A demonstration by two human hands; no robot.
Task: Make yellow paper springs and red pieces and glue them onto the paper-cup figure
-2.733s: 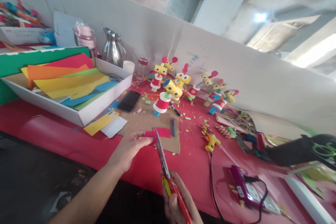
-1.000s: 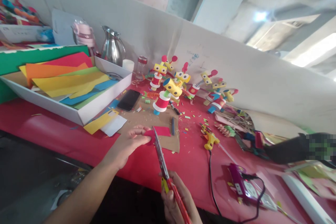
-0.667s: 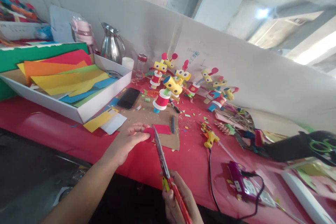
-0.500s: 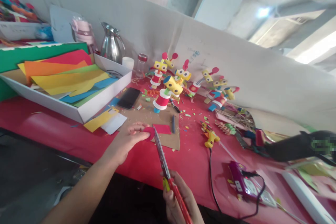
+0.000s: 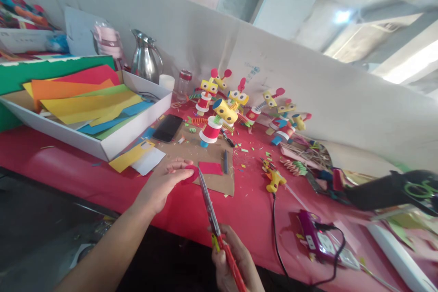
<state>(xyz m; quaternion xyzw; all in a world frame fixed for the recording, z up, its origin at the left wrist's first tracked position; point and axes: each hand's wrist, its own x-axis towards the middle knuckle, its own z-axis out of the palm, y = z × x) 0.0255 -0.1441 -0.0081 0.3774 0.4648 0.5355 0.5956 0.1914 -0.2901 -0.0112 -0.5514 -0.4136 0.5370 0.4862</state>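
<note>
Between thumb and fingers, my left hand [image 5: 171, 178] pinches a small rounded piece of red paper [image 5: 192, 175] above the table's front edge. My right hand [image 5: 234, 255] is closed round the red handles of a pair of scissors [image 5: 209, 203], whose blades point up and away from me. The blade tips are at the right edge of the paper piece; whether they touch it I cannot tell. Just beyond lies a flat red paper rectangle [image 5: 210, 168] on a brown cardboard sheet [image 5: 219, 185], with a dark pen [image 5: 226, 162] beside it.
Several paper figures [image 5: 210, 131] stand at the back. On the left are a white box [image 5: 112, 143] of coloured paper and a phone [image 5: 168, 127]. To the right lie a yellow glue gun [image 5: 274, 180], its black cable, and a purple power strip [image 5: 313, 235]. Scraps litter the table.
My left hand and the red paper piece have shifted slightly left, and the paper looks turned. The scissors have moved a little left, their blades still close together.
</note>
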